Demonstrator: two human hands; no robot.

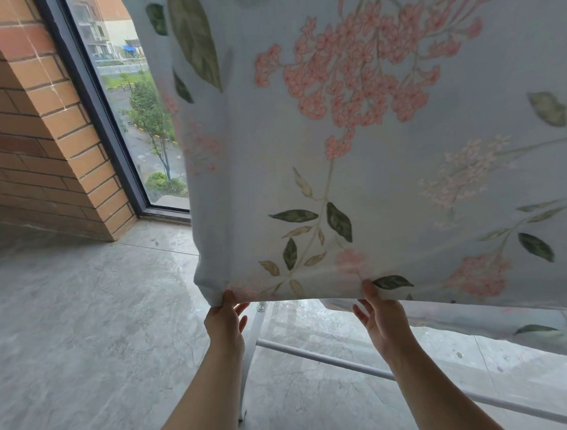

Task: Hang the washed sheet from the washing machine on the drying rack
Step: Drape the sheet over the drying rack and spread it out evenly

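Head view: the sheet (386, 153) fills the upper right of the scene. It is pale blue-grey, printed with pink flower clusters and green leaves, and it falls from above the top edge of the picture, so its upper end is out of sight. Its lower hem runs left to right, nearly level, and is drawn toward the near side. A second layer of the same cloth hangs behind it, low on the right.

The left hand (226, 323) pinches the sheet's lower left corner. Its thumb lies on the near face, and two fingers show loosely apart just under the hem. The right hand (380, 320) pinches the hem further right, with one digit up on the near face and the other fingers spread a little below the edge. Both forearms reach up from the near edge.

Below the hem, the white tubes of the drying rack (325, 353) show a slanted leg between the arms and a bar running off to the right.

The floor (86, 318) is grey marbled tile with a dull shine. A brick wall (31, 127) stands at far left. Beside it, a dark-framed window (124, 101) looks out on trees and wet pavement.
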